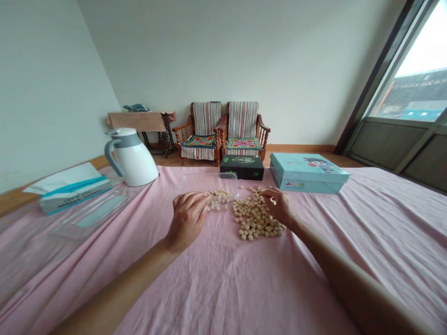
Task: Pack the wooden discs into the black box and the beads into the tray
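Note:
A pile of small round beige pieces (pixel 256 218), possibly nuts or little biscuits, is spread over the pink cloth in front of me. To its left is a clear plastic container (pixel 188 183) with more of these pieces in it. My left hand (pixel 186 216) is closed over the container's near left edge, its fingers bent and close together. At the pile's right side, my right hand (pixel 279 207) has thumb and fingers drawn into a pinch. Whatever lies between those fingertips is too small to make out.
A white and grey jug (pixel 138 160), a tissue pack (pixel 77 190) and a clear plastic lid or tray (pixel 101 211) are on the left. Behind the pile sit a black box (pixel 241 167) and a light blue box (pixel 307 174). Two wooden chairs (pixel 242 123) stand beyond the pink cloth (pixel 223 288).

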The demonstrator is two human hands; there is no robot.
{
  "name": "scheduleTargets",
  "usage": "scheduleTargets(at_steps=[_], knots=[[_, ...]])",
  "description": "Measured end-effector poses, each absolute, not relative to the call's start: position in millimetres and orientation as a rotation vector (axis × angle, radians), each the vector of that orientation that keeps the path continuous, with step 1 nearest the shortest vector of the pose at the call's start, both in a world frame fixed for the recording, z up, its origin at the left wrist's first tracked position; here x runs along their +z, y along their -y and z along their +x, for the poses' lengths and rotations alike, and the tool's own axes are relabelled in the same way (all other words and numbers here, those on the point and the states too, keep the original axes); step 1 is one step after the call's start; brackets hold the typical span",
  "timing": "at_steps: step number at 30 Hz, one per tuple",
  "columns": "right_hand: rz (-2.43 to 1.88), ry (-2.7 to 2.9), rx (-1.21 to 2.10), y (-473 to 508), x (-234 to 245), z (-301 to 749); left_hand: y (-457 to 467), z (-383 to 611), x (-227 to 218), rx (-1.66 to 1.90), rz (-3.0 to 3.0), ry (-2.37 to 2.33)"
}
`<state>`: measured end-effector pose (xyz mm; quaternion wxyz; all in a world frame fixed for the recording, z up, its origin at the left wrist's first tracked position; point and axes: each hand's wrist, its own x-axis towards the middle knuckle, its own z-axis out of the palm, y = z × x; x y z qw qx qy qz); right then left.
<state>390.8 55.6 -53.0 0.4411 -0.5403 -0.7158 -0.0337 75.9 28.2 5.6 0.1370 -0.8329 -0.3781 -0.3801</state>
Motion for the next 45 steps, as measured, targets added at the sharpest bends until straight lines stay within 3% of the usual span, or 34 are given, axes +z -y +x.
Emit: scheduleTargets(at_steps=[7, 14, 22, 27, 35, 41, 45], knots=[[-1.483, 2.096, -0.037, -52.2, -31.9, 338.8, -36.1, 46.6, -13.5, -1.055, -2.311, 1.140], [-1.559, 1.846, -0.041, -60.4, -13.4, 340.8, -38.6, 49.0, -20.1, -1.021, -2.293, 1.226], [-1.148, 1.686, 0.358, -90.3, 48.6, 323.3, -38.2, 49.6, -21.4, -0.975, -2.296, 1.279], [-1.743, 1.877, -0.001, -125.8, 27.4, 327.3, -37.7, 49.6, -20.5, -0.951, -2.292, 1.295], [-1.839, 2.089, 0.033, -137.0, -24.1, 323.0, -37.2, 48.8, -19.7, -0.915, -2.313, 1.305], [-1.821, 1.904, -0.089, -125.9, 8.3, 334.0, -37.0, 49.7, -19.2, -0.939, -2.304, 1.310], [-1.421, 1.790, 0.068, -114.3, 40.3, 322.9, -37.2, 49.2, -19.8, -0.926, -2.312, 1.309]])
